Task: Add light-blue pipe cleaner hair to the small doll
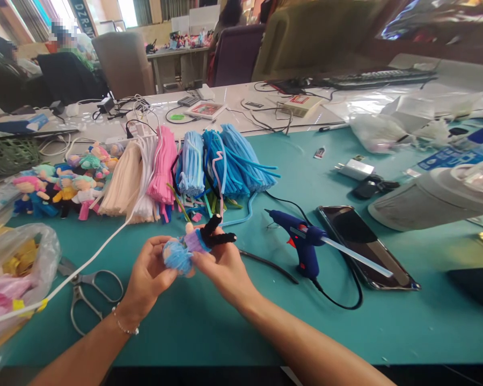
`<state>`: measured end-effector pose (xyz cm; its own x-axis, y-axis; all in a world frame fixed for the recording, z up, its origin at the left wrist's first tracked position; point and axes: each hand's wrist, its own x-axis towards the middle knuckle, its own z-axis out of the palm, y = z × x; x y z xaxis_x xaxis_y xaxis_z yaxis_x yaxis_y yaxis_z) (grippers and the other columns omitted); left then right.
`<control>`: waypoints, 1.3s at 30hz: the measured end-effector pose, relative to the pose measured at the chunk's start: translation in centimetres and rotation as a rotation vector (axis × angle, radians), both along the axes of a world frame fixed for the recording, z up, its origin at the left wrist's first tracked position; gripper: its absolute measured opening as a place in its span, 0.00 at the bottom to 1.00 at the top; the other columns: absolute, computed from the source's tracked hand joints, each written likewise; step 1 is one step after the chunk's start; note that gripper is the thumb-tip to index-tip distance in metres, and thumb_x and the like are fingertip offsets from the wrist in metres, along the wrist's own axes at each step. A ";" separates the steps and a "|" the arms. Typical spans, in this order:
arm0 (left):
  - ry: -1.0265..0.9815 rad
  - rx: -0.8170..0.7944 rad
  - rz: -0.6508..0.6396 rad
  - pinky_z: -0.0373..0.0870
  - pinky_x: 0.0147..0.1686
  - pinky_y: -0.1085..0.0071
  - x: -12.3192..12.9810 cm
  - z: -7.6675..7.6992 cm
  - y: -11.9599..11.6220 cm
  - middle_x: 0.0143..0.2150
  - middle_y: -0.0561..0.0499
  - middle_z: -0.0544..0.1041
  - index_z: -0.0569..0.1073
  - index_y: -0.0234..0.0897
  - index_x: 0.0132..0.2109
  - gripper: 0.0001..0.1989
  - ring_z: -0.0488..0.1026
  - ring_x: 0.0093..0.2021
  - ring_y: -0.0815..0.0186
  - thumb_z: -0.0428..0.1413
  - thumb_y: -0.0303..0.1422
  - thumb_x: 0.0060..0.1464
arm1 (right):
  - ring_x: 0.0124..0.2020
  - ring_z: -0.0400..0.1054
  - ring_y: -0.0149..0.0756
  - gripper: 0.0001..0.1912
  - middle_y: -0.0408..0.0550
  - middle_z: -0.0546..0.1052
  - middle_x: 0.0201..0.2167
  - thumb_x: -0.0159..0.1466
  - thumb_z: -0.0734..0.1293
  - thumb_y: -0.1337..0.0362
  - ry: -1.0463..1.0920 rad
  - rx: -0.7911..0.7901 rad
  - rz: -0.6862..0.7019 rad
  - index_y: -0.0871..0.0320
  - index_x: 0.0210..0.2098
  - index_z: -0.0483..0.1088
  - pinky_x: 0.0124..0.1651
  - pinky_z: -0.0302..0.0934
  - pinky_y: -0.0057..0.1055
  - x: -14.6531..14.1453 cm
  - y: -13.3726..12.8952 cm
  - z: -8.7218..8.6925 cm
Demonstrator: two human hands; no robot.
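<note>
Between my two hands lies a small pipe-cleaner doll (196, 240) with blue hair, a lilac top and black legs, tilted on its side. The fingers of my left hand (151, 271) close around its blue-haired head. My right hand (221, 265) grips the body from the other side, thumb near the hair and the legs pointing up and right past its fingers. Just behind stand bundles of pipe cleaners in beige, white, pink (163, 166) and several blues (235, 161). A blue glue gun (301, 238) with a clear stick rests to the right of my right hand.
Grey-handled scissors (86, 292) lie left of my left wrist, beside a plastic bag (20, 279). Several finished dolls (68, 179) are heaped at the left. A phone (364, 246), a charger (354, 169) and a white container (434, 195) occupy the right. A white cable (92, 254) crosses the left side.
</note>
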<state>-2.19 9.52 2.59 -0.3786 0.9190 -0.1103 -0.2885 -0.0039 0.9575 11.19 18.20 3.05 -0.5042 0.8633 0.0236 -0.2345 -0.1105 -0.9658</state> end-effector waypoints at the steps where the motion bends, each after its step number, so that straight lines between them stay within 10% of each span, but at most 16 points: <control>1: 0.003 0.005 0.014 0.74 0.34 0.68 0.2 0.1 0.0 0.35 0.50 0.79 0.72 0.38 0.45 0.23 0.77 0.34 0.63 0.69 0.33 0.40 | 0.46 0.75 0.45 0.19 0.46 0.80 0.40 0.50 0.72 0.61 -0.008 -0.004 -0.014 0.54 0.42 0.73 0.45 0.71 0.36 0.0 0.0 0.3; 10: 0.014 0.008 0.066 0.76 0.34 0.68 1.0 0.4 0.0 0.35 0.50 0.79 0.72 0.38 0.45 0.23 0.77 0.34 0.63 0.68 0.30 0.39 | 0.25 0.69 0.32 0.17 0.41 0.76 0.31 0.48 0.71 0.65 0.045 -0.119 -0.026 0.53 0.38 0.68 0.25 0.68 0.28 -0.5 -0.8 1.0; 23: -0.125 -0.016 -0.095 0.76 0.43 0.63 -0.7 -0.4 -0.1 0.45 0.42 0.81 0.76 0.36 0.51 0.28 0.78 0.44 0.56 0.71 0.42 0.44 | 0.55 0.72 0.52 0.21 0.50 0.82 0.48 0.50 0.74 0.61 -0.035 -0.156 -0.020 0.55 0.44 0.76 0.55 0.68 0.45 0.7 0.4 1.8; 39: -0.183 -0.023 -0.087 0.75 0.40 0.67 -0.1 -0.1 -0.1 0.40 0.48 0.81 0.75 0.38 0.48 0.24 0.78 0.39 0.62 0.70 0.33 0.43 | 0.56 0.72 0.54 0.26 0.53 0.80 0.53 0.48 0.76 0.58 -0.048 -0.259 -0.016 0.57 0.47 0.77 0.56 0.67 0.45 0.6 0.4 1.2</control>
<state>-2.27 9.47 2.49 -0.2696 0.9437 -0.1915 -0.4562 0.0499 0.8885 11.82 18.64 4.24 -0.4856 0.8454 -0.2226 -0.1929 -0.3520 -0.9159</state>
